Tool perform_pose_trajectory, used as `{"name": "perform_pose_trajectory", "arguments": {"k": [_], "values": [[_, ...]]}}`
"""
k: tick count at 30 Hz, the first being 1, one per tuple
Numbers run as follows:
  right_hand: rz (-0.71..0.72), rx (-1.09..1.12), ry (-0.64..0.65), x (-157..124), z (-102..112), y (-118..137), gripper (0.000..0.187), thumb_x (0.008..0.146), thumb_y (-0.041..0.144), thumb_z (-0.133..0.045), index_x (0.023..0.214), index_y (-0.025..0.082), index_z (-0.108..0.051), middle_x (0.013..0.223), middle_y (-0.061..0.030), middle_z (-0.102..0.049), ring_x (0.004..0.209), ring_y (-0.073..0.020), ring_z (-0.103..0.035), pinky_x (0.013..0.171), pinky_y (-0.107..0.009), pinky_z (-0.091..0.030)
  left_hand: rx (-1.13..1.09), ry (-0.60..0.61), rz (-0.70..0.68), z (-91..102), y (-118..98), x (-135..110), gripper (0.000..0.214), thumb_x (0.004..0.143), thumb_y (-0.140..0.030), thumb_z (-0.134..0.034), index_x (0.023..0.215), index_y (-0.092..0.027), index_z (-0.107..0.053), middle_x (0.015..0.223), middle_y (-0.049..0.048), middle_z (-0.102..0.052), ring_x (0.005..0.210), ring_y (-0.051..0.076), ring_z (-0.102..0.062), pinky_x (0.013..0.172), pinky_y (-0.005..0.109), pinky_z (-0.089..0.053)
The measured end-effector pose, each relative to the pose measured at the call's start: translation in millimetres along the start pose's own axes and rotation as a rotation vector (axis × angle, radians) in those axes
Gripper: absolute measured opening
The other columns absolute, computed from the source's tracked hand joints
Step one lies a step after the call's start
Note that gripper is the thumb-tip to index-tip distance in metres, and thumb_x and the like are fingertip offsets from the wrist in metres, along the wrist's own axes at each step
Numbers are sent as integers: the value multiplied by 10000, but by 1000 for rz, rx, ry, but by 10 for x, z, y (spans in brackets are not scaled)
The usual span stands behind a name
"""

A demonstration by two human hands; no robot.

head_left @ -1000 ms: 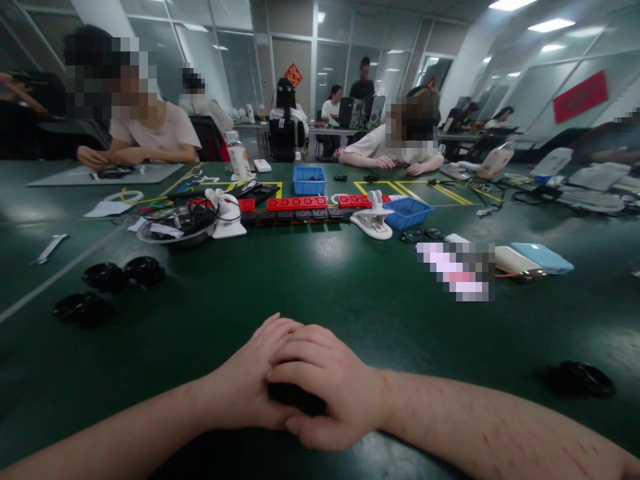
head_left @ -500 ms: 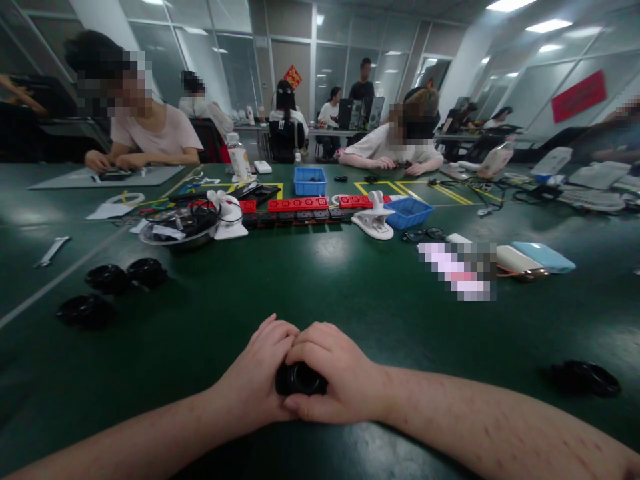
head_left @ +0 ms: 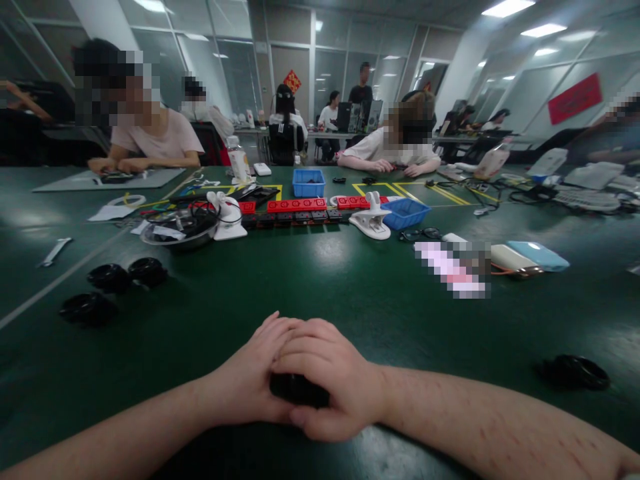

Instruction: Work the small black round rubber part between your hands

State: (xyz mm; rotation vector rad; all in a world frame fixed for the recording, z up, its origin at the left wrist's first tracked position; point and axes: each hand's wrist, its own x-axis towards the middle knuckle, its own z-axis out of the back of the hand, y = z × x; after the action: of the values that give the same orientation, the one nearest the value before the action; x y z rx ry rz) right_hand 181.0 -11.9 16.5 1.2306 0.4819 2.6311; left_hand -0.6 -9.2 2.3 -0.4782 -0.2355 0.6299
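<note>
Close in front of me, my left hand (head_left: 249, 375) and my right hand (head_left: 336, 373) are both closed around one glossy black rounded part (head_left: 299, 389). My left palm presses against its left side. The fingers of my right hand curl over its top, with the thumb below. Much of the part is covered, so its exact kind is unclear. Similar black ring-shaped parts lie on the green table: three at the left, including one black ring part (head_left: 86, 308), and another black ring part (head_left: 575, 371) at the right.
Across the table stand a clear bowl (head_left: 186, 235) with cables, white clips (head_left: 373, 219), red power strips (head_left: 296, 205) and blue bins (head_left: 406, 213). Glasses (head_left: 420, 235) and a blue pouch (head_left: 539, 255) lie at the right. A wrench-like tool (head_left: 56, 252) is at the left. Co-workers sit opposite.
My right hand has rolled further over the top of the black part, hiding its round opening. Both hands stay in about the same place.
</note>
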Motion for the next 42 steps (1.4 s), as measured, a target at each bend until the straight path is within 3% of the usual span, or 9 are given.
{"name": "perform_pose_trajectory", "arguments": {"k": [5, 11, 16, 20, 24, 30, 34, 37, 42], "values": [[-283, -53, -30, -37, 12, -13, 507, 848, 590, -338, 974, 136, -524, 895, -94, -597, 814, -205, -531, 744, -372, -418, 29, -133, 109, -55, -21, -10, 780, 570, -564, -728, 1185, -214, -401, 1165, 91, -503, 1114, 308, -458, 1051, 608, -132], [-416, 30, 4, -39, 22, -61, 596, 842, 664, -254, 934, 143, -527, 826, -67, -564, 748, -187, -496, 712, -363, -403, 47, -108, 136, -44, -56, -19, 769, 581, -641, -683, 1155, -200, -426, 1120, 93, -513, 1093, 307, -467, 1048, 621, -122], [-405, 12, 7, -39, 0, -63, 598, 726, 713, -452, 949, 160, -507, 830, -50, -561, 734, -177, -504, 683, -331, -406, 28, -149, 159, -70, -57, -3, 597, 619, -518, -710, 1068, -193, -489, 1066, 76, -534, 1037, 292, -491, 1043, 609, -152], [-307, -11, 59, -60, -31, -46, 413, 727, 478, -621, 971, 169, -498, 900, -49, -589, 807, -170, -532, 730, -309, -415, -69, -138, 166, -35, -87, 21, 344, 659, -339, -692, 928, -188, -538, 969, 44, -533, 933, 244, -505, 958, 480, -361], [-196, 9, 48, -60, -35, -21, 256, 787, 293, -523, 1008, 168, -489, 925, -56, -603, 842, -162, -549, 746, -295, -438, -116, -132, 121, 32, -121, 29, 398, 561, -188, -690, 929, -190, -538, 978, 35, -510, 923, 239, -483, 864, 392, -430], [2, 68, 41, -9, -25, 10, 319, 721, 178, -371, 1027, 150, -460, 899, -65, -603, 859, -152, -562, 804, -293, -458, -125, -39, 41, 118, -105, 42, 406, 526, -112, -624, 915, -208, -563, 971, 15, -517, 941, 226, -496, 871, 351, -432], [-16, 61, 9, -1, -6, 6, 315, 753, 268, -402, 1024, 130, -481, 923, -89, -608, 907, -181, -556, 828, -326, -446, -32, -7, 19, 96, -44, 37, 576, 549, -227, -694, 1094, -208, -508, 1084, 49, -514, 1056, 274, -471, 1050, 511, -226], [-122, 12, -30, -15, 7, -3, 367, 821, 424, -417, 1029, 133, -496, 923, -87, -608, 872, -194, -556, 781, -344, -435, 34, -54, 53, 34, -36, 20, 741, 548, -403, -739, 1192, -205, -430, 1149, 75, -495, 1108, 300, -450, 1066, 572, -125], [-223, -47, -72, -39, -5, 0, 490, 844, 579, -372, 983, 134, -524, 870, -81, -609, 781, -186, -555, 720, -340, -416, 190, -241, 141, -85, -119, -18, 587, 586, -498, -686, 1048, -178, -515, 1017, 81, -550, 998, 304, -503, 1037, 616, -103]]}}
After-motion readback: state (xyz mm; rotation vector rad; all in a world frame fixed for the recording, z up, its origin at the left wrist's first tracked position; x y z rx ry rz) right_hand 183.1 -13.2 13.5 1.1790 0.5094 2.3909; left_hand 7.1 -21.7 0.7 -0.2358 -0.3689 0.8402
